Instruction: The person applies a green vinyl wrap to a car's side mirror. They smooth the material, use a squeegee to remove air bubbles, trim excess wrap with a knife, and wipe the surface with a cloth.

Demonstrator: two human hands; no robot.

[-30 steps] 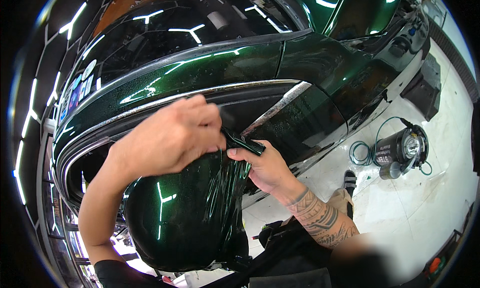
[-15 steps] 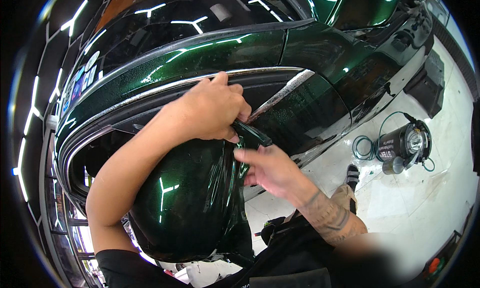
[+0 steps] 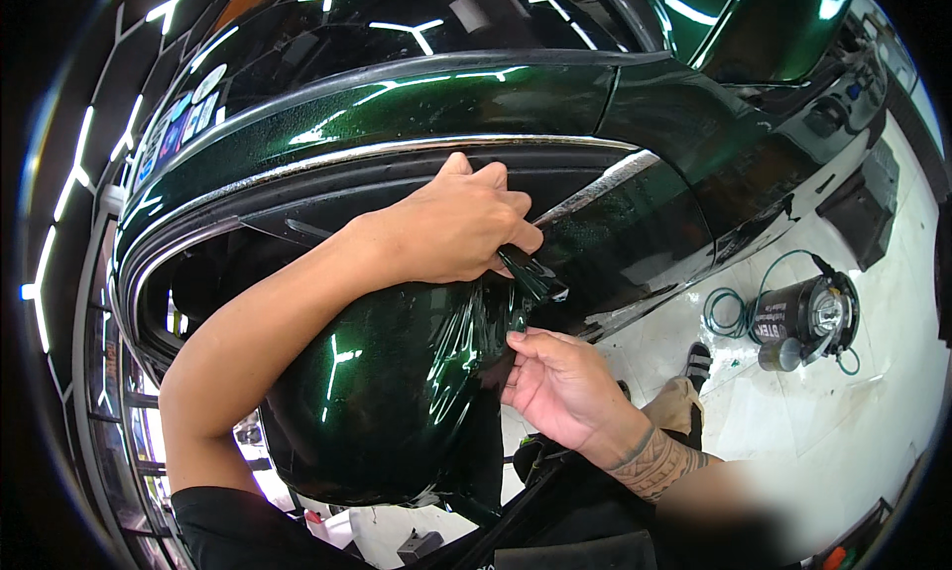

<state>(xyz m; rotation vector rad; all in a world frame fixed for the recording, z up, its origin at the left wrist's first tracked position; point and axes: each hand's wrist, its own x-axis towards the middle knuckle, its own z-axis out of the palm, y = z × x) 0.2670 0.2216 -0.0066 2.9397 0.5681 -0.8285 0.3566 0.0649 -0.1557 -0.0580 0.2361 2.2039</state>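
Observation:
A glossy dark green car side mirror (image 3: 337,401) sticks out from the car's side in front of me. Thin shiny film (image 3: 461,352) lies over it and bunches into tight creases along its right-hand end. My left hand (image 3: 451,223) reaches across above the mirror, closed on a gathered part of this film; a folded flap juts out to the right under its fingers. Lower down, my right hand (image 3: 565,382) pinches the film's edge between thumb and forefinger, its other fingers loosely curled. The mirror's glass side is hidden.
The green car door (image 3: 635,223) and chrome window trim (image 3: 397,152) lie just beyond my hands. On the pale tiled floor (image 3: 793,421) at right stand a black pressure tank (image 3: 808,317) and a coiled hose (image 3: 724,312).
My right hand has moved slightly down and right and now pinches the film edge. The creases on the mirror's end have spread and tightened. The whole view has shifted a little.

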